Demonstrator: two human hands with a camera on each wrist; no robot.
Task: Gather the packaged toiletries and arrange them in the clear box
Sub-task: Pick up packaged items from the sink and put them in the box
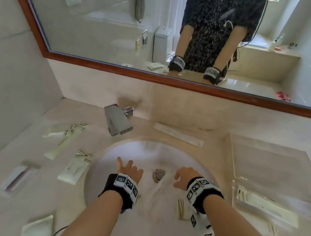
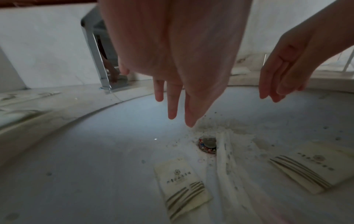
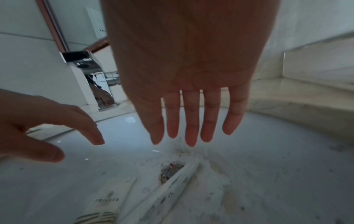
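Print on the striped packet [image 2: 181,184] at six o'clock in the sink [image 2: 86,151] is too small to read; another packet [image 1: 181,208] hides under the right hand's wrist band [image 1: 203,193], blurred

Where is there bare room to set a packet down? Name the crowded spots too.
Free: the clear box's far half, beyond the packet at its near end; the sink basin's left side, between rim and drain. Crowded with packets: the counter left of the basin, and the basin floor by the drain.

Cream packet [image 2: 182,188] with dark stripes; white sink [image 1: 125,149].
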